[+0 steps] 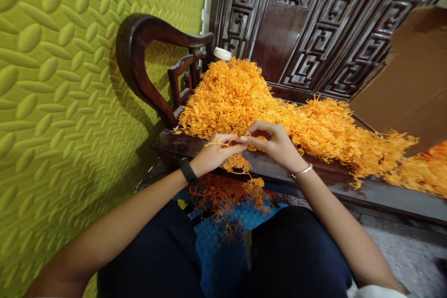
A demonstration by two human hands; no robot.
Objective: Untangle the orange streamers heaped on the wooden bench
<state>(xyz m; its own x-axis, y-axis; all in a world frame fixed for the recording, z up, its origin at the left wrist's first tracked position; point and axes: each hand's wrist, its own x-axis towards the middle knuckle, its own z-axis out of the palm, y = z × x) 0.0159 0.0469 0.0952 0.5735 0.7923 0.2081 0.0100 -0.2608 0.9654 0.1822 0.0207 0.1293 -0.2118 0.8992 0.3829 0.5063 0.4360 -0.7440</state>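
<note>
My left hand [220,152] and my right hand [275,145] meet at the fingertips, just in front of a big pile of thin orange stringy pieces [226,98]. Both hands are closed in a pinch. A single orange strand [217,144] lies across the fingers of the left hand; its kind is unclear. Whatever sits between the right thumb and fingers is too small to make out. Below the hands, a loose bunch of the same orange pieces [240,163] hangs over the edge of the dark wooden bench [265,163].
More orange pieces [223,195] lie lower, between my knees, above a blue surface [216,251]. A curved wooden armrest [136,56] rises at the left, beside a yellow textured mat [52,102]. Cardboard [415,74] leans at the right. A white lid [222,53] shows behind the pile.
</note>
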